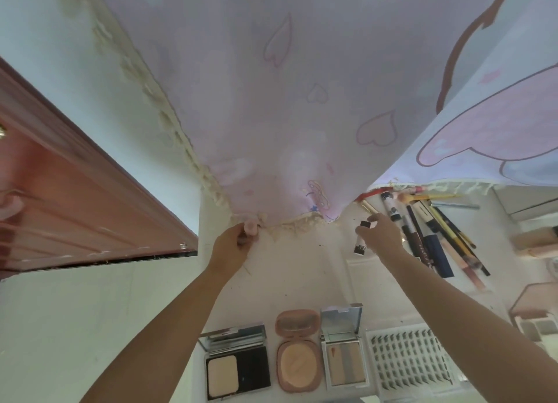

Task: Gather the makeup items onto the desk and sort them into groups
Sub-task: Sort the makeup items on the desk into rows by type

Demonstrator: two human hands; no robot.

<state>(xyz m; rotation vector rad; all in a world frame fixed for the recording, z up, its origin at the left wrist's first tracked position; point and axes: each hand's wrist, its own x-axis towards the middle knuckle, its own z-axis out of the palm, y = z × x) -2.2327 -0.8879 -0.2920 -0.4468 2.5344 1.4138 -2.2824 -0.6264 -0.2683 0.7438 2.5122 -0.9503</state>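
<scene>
The left hand (234,242) pinches the fringed lower edge of a pink curtain (271,100) printed with hearts, fingers curled round the fabric where it hangs above the back of the white bench (302,276). The right hand (382,232) grips a small white tube with a black cap (361,239), held upright just above the bench, to the right of the curtain's lifted corner.

Just right of that tube lies a group of pencils, brushes and slim tubes (431,230), laid side by side and fanning toward the curtain's hem. Nearer the person than the tube, along the bench's front edge, stand three open compacts in a row: a black square powder compact (237,369), a round pink compact (297,360) and a silver palette (345,360). A tray of false lashes (410,360) lies just right of the silver palette.
</scene>
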